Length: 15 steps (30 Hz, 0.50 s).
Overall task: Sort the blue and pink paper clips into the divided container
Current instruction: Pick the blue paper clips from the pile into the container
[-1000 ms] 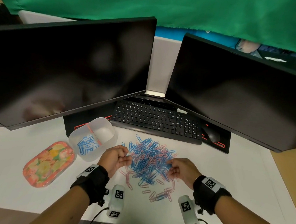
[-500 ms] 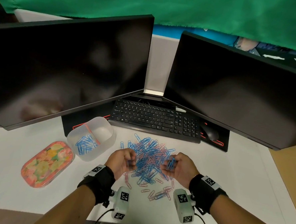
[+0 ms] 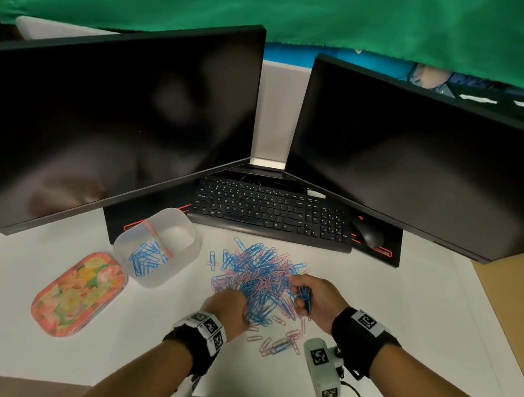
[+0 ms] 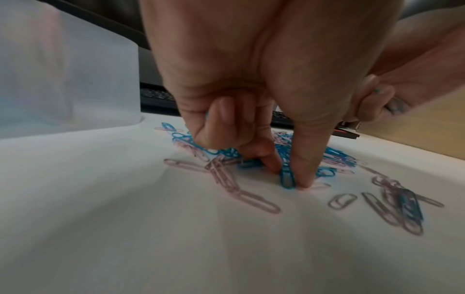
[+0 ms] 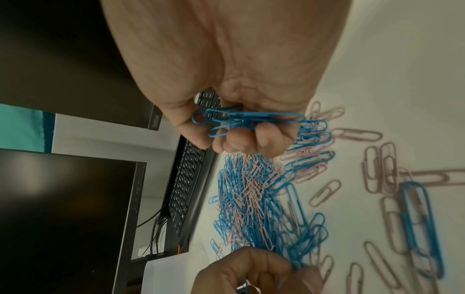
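A mixed pile of blue and pink paper clips (image 3: 259,275) lies on the white desk, with loose pink clips (image 3: 279,343) nearer me. The translucent divided container (image 3: 184,252) stands left of the pile. Its left compartment holds blue clips (image 3: 145,257), and the right one looks empty. At the pile's near edge, my left hand (image 3: 241,312) pinches a blue clip (image 4: 286,180) between thumb and forefinger against the desk, its other fingers curled. My right hand (image 3: 305,296), just right of the pile, grips a bundle of blue clips (image 5: 246,120) in curled fingers.
A floral lid (image 3: 77,294) lies left of the container. A black keyboard (image 3: 269,211) and mouse (image 3: 370,235) sit behind the pile, under two dark monitors (image 3: 115,122). Bare white desk surface (image 3: 402,299) stretches to the right.
Both hands lifted off the pile with blue clips in them. My left hand has since dropped back to the pile's near edge and pinched another blue clip. The right hand keeps its bundle.
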### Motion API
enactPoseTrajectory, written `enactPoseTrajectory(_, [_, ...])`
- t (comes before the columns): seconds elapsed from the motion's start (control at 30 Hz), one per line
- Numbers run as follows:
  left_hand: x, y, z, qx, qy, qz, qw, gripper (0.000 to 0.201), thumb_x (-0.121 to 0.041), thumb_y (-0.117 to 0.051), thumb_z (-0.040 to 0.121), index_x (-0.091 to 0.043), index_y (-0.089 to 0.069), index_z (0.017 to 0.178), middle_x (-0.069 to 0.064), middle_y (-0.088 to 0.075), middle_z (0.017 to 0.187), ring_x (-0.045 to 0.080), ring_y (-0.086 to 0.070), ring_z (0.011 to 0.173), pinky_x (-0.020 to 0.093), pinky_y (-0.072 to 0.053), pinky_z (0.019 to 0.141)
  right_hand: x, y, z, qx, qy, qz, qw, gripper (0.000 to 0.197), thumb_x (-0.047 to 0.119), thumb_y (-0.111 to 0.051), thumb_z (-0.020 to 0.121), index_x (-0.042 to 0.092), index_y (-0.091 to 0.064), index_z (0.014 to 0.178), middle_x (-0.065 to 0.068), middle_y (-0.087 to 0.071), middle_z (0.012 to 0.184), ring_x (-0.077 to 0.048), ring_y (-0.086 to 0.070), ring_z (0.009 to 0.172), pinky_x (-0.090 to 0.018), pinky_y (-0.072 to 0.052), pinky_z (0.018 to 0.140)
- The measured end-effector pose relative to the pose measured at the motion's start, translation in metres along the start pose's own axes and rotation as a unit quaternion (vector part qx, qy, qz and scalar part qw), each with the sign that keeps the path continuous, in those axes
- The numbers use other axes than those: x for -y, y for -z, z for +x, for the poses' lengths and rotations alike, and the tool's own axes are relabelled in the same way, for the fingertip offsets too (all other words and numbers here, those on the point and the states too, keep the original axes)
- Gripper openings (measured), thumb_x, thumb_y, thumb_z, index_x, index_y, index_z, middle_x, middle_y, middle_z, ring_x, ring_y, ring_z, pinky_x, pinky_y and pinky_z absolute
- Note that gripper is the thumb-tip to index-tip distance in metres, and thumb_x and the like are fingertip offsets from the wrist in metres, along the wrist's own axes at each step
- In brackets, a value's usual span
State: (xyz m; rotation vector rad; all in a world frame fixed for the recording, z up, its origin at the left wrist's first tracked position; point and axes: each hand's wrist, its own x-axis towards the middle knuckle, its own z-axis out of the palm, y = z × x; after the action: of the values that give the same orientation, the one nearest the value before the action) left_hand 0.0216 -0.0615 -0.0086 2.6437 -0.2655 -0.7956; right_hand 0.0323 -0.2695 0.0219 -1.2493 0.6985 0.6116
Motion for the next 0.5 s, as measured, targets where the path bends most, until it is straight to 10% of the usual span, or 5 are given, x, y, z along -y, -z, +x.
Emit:
enactPoseTrajectory(0.13, [0.000, 0.000, 0.004, -0.007, 0.003, 0.009, 1.000, 0.012, -0.025, -0.063, 0.086, -0.016, -0.066, 0.094, 0.002, -0.067, 0.099, 0.021, -0.065, 0.091, 0.033, -0.054, 0.084, 0.000, 0.002, -0.003, 0.002, -0.004, 0.004, 1.000, 0.013, 0.018, -0.063, 0.088, 0.007, -0.057, 0.087, -0.005, -0.050, 0.069, -0.016, -0.041, 0.049, -0.027, -0.031, 0.045])
enactPoseTrajectory(0.5, [0.023, 0.043, -0.020, -0.046, 0.012, -0.259, 0.965, 0.016, -0.014, -0.072, 0.077, -0.023, -0.062, 0.068, -0.005, -0.068, 0.075, 0.007, -0.061, 0.069, 0.020, -0.051, 0.068, 0.017, -0.030, -0.001, 0.097, 0.001, -0.040, 0.995, 0.038, 0.030, -0.074, 0.082, 0.004, -0.059, 0.104, -0.004, -0.050, 0.069, -0.016, -0.048, 0.058, -0.026, -0.041, 0.050])
